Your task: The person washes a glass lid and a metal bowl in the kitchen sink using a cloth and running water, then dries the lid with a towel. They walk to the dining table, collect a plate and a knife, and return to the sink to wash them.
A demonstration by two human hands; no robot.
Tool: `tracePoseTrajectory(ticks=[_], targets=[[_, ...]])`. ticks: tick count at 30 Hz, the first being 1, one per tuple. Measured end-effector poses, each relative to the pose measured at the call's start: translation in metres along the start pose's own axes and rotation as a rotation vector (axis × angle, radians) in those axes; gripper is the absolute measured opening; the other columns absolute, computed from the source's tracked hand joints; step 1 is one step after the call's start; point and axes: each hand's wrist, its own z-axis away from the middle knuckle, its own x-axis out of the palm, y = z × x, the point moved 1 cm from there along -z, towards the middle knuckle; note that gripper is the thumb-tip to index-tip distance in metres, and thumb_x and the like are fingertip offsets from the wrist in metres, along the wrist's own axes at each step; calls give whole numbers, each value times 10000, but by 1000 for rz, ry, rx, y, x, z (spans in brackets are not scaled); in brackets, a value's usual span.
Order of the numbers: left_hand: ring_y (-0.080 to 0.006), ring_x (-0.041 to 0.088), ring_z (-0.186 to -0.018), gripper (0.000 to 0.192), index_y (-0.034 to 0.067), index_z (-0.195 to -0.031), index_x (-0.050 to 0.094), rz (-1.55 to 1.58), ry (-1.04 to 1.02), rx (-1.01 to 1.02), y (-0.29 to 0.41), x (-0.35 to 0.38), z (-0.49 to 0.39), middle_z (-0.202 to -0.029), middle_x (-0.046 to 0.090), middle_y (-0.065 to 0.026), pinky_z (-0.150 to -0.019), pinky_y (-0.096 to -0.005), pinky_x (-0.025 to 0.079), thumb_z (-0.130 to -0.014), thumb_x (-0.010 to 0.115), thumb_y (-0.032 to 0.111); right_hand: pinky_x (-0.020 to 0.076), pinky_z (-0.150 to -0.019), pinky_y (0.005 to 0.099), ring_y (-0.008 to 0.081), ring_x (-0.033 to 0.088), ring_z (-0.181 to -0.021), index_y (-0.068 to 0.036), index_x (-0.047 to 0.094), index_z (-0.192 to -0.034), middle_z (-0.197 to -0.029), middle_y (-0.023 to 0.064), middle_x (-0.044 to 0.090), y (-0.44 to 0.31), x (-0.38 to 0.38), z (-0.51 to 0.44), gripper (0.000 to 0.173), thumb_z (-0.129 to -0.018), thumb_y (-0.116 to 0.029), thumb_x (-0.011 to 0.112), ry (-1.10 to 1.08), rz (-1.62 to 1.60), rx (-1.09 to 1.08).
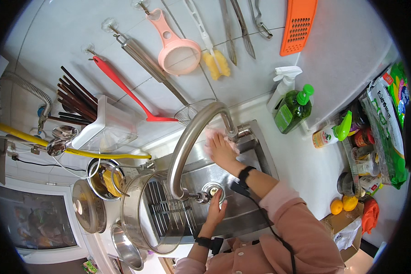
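Observation:
My right hand (222, 150) is spread over a pink cloth (210, 135) at the back rim of the stainless steel sink (205, 178), beside the base of the tap. The curved metal tap (179, 150) arches over the basin, its spout end (201, 197) near my left hand. Held over the basin near the drain (212, 188), my left hand (215, 213) has its fingers extended and its thumb apart, with nothing seen in it. A metal dish rack (173, 209) sits in the sink's left part, partly seen through a large transparent bowl (150, 219).
A green soap pump bottle (293, 111) and a white spray bottle (283, 87) stand right of the tap. Utensils, including a pink strainer (178, 51), hang on the tiles. Left are a chopstick holder (106, 120), a lidded pot (89, 209) and a steel bowl (128, 248).

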Motion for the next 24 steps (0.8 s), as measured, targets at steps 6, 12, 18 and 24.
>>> tracePoseTrajectory(ticks=[6, 12, 18, 24], targets=[[-358, 447, -1184, 444, -19, -1270, 425, -14, -31, 21, -2, 4, -6, -1266, 473, -218, -1012, -393, 330, -894, 506, 202, 386, -930, 368, 266, 488, -1104, -35, 517, -1153, -1204, 130, 509, 76, -16, 74, 377, -799, -164, 505, 46, -139, -151], [-353, 467, -1165, 398, -17, -1232, 469, -27, -77, -25, 2, 6, 0, -1220, 515, -218, -997, -388, 346, -918, 475, 227, 318, -1013, 418, 292, 425, -1194, -9, 496, -1209, -1293, 149, 457, 130, -40, 63, 488, -759, -183, 565, 101, -269, 241], [-363, 492, -1129, 396, -8, -1226, 478, -66, -89, -2, 15, 5, 3, -1192, 533, -221, -973, -390, 370, -916, 483, 237, 237, -1076, 430, 296, 324, -1284, -67, 480, -1259, -1335, 152, 403, 145, -53, 47, 597, -716, -263, 631, 184, -237, 144], [-367, 506, -1107, 384, -17, -1207, 487, -107, -49, -37, 28, -5, 15, -1176, 538, -225, -947, -398, 392, -917, 478, 235, 283, -1044, 428, 297, 356, -1257, -80, 496, -1232, -1343, 135, 398, 134, -60, 104, 580, -685, -192, 651, 209, -257, 116]])
